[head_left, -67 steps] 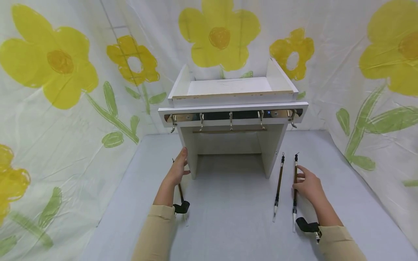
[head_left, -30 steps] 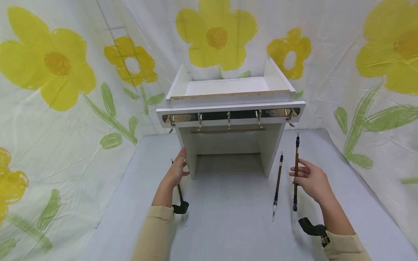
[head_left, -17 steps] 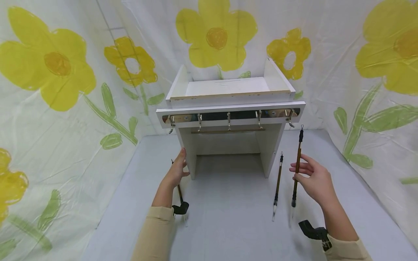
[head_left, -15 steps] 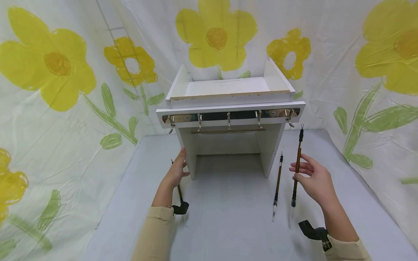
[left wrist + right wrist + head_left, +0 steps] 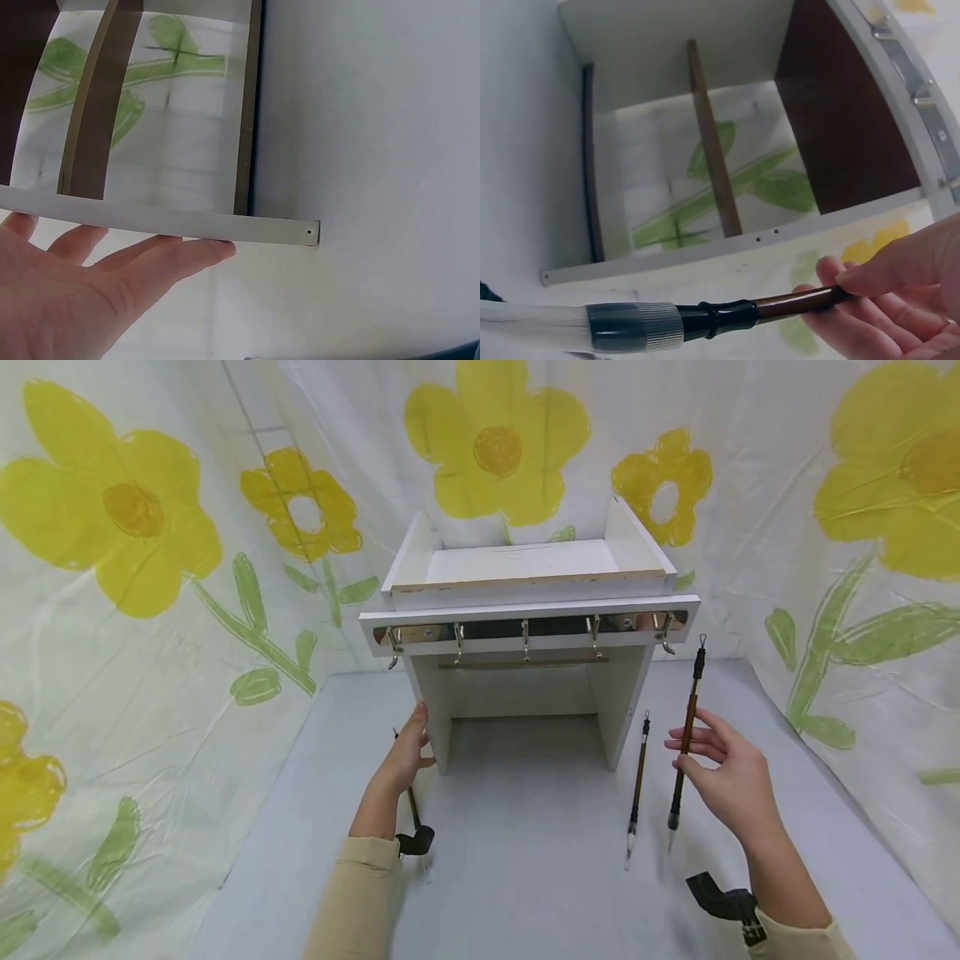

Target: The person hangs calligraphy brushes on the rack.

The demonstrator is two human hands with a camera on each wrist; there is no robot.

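Observation:
My right hand (image 5: 723,768) pinches a Chinese writing brush (image 5: 688,727) by its brown handle, thumb against the fingers. The brush tilts with its hanging loop up and its white, clear-capped tip down; in the right wrist view its dark collar (image 5: 641,326) shows close up. My left hand (image 5: 405,752) rests against the left side panel of a white wooden shelf unit (image 5: 528,602), and in the left wrist view its straight fingers (image 5: 180,259) touch the panel. Five-hook-style metal rail (image 5: 495,627) with several hooks runs across the unit's front.
Another brush (image 5: 639,777) lies on the pale table (image 5: 525,877) between the unit and my right hand. A third brush (image 5: 413,806) lies partly hidden by my left arm. A flower-printed curtain (image 5: 180,693) closes off the back and sides.
My right hand has lifted the brush from the table and raised it, its loop end now leaning right and close to the height of the hooks. The left hand has stayed at the panel.

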